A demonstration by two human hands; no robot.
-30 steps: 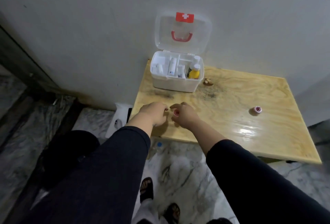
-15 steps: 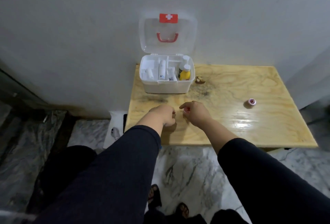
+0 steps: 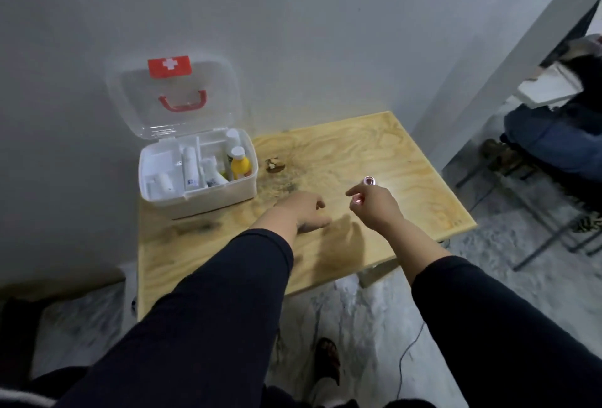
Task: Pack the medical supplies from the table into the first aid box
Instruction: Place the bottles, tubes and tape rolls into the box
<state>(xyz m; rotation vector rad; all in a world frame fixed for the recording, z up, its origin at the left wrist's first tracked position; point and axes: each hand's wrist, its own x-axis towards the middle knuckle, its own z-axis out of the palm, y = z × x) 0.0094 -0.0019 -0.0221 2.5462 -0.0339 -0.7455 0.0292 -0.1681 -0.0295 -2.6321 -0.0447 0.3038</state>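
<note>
While your right hand (image 3: 374, 204) pinches a small pink-rimmed roll (image 3: 357, 202) between its fingertips above the wooden table (image 3: 407, 160), your left hand (image 3: 303, 210) hangs loosely curled and empty at its 9 o'clock. At your 11 o'clock the first aid box (image 3: 198, 192) stands open against the wall, a yellow bottle (image 3: 240, 165) and white tubes in its compartments. A second small roll (image 3: 369, 180) lies on the table just beyond your right hand, at 12 o'clock.

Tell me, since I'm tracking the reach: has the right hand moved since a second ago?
Yes. The right hand has moved right, away from the first aid box, toward the small roll on the table.
</note>
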